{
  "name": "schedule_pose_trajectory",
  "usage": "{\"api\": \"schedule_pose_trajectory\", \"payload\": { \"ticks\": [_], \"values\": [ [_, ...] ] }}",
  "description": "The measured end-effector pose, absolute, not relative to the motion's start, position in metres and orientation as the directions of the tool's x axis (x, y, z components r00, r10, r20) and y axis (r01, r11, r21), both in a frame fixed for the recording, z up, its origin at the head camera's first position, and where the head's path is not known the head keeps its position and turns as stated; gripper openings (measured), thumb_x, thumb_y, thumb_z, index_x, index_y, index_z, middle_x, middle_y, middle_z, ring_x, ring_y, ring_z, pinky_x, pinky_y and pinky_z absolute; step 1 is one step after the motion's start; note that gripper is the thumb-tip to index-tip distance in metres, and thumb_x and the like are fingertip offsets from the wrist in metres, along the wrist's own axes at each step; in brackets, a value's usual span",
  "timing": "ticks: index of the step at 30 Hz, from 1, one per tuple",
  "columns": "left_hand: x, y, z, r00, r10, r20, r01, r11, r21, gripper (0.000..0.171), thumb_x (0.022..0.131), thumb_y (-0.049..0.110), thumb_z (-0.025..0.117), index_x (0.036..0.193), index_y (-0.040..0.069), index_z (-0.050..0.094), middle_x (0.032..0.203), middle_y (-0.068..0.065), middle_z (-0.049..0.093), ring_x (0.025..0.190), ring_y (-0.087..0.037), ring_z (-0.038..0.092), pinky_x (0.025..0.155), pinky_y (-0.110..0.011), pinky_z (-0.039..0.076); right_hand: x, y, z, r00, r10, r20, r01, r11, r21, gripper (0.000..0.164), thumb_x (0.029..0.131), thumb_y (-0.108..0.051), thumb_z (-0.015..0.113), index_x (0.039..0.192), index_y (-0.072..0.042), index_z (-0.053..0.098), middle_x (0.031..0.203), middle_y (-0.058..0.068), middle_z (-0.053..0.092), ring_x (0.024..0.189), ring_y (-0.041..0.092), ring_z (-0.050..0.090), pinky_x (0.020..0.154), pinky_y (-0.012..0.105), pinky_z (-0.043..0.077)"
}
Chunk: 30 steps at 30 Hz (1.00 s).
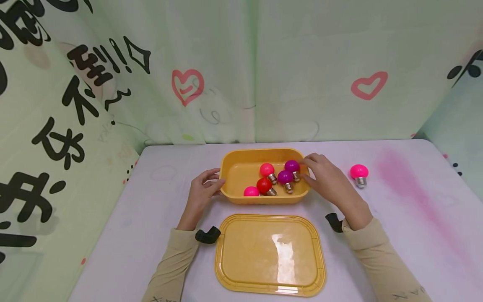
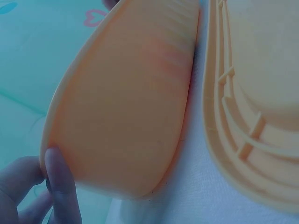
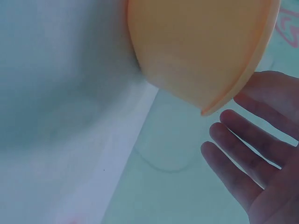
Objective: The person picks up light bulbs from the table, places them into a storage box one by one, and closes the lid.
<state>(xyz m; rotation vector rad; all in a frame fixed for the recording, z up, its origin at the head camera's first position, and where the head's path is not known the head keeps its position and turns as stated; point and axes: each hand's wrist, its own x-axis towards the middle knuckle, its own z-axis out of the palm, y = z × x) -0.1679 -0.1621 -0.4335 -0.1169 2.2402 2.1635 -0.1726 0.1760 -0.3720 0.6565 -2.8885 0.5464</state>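
Yellow plastic box (image 1: 264, 200) is calling for an even, two-ended hold

The box is sitting close to the far edge of the surface (image 1: 166, 184), about midway between its left and right edges; whether its base is resting flat or lifting slightly, I cannot tell. The left grip (image 1: 201, 191) is pinching the rim at the box's left end, thumb over the edge and a finger against the outer wall. The right grip (image 1: 327, 174) is standing fairly wide at the opposite end, its fingers spreading out straight, one digit reaching behind the rim; how firmly it is pressing, I cannot tell.

The box is looking like thin, stiff plastic: probably light, flexing a little along the walls, and smooth enough to be slippery. The rounded rim at each short end is likely offering the best purchase, with thumb inside and fingers supporting from below.

Inside, two purple bulbs (image 1: 285, 177), one red bulb (image 1: 264, 185) and two pink bulbs (image 1: 266, 169) are lying loose, mostly toward the right, so that end may be weighing slightly more. If their round heads are glass, they are probably fragile, and tilting would be risking a roll. Another pink bulb (image 1: 359, 171) is lying alone toward the surface's far right corner; its metal screw base is likely giving a safer hold. A glossy yellow lid (image 1: 249, 256) is lying flat in front of the box.
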Motion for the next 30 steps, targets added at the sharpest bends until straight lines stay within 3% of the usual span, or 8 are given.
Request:
{"api": "schedule_pose_trajectory", "payload": {
  "ticks": [24, 30],
  "values": [
    [-0.168, -0.162, -0.435, -0.998, -0.029, -0.064, -0.065, 0.034, 0.997, 0.044, 0.092, 0.006, 0.070, 0.134, 0.003, 0.059, 0.119, -0.022, 0.057, 0.087, -0.029, 0.063, 0.067, -0.024, 0.060, -0.175, 0.224, -0.378, -0.903, -0.366, 0.225, -0.420, 0.864, -0.277, 0.036, 0.088, -0.008, 0.074, 0.118, 0.010, 0.063, 0.119, 0.028, 0.058, 0.114, 0.046, 0.051, 0.098, 0.060, 0.048],
    [-0.169, -0.163, -0.435, -0.998, -0.026, -0.062, -0.063, 0.029, 0.998, 0.044, 0.091, 0.006, 0.070, 0.134, 0.004, 0.059, 0.117, -0.019, 0.058, 0.085, -0.026, 0.063, 0.067, -0.024, 0.060, -0.176, 0.235, -0.381, -0.924, -0.326, 0.199, -0.371, 0.888, -0.271, 0.037, 0.088, -0.008, 0.073, 0.119, 0.010, 0.062, 0.121, 0.029, 0.055, 0.115, 0.047, 0.048, 0.091, 0.061, 0.050]
  ]
}}
